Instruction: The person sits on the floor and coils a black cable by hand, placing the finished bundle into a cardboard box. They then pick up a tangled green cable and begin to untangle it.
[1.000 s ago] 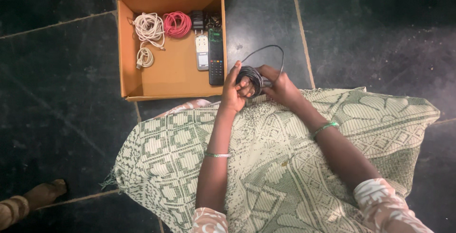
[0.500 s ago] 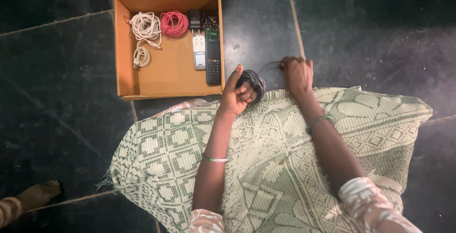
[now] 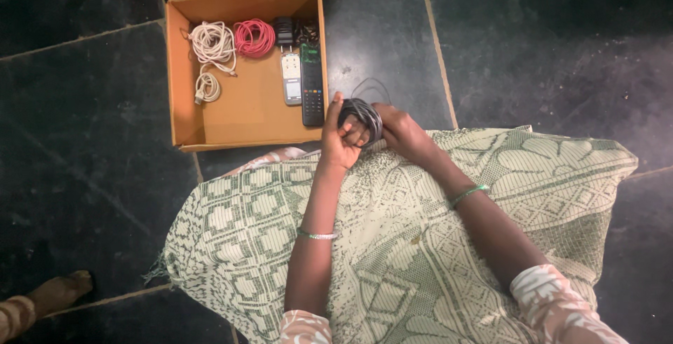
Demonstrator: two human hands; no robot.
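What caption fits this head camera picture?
Left hand grips a coiled black cable, right hand beside it, near an open cardboard box.

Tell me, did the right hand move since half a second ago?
Yes. The right hand came back left, toward the cardboard box, onto the black cable coil.
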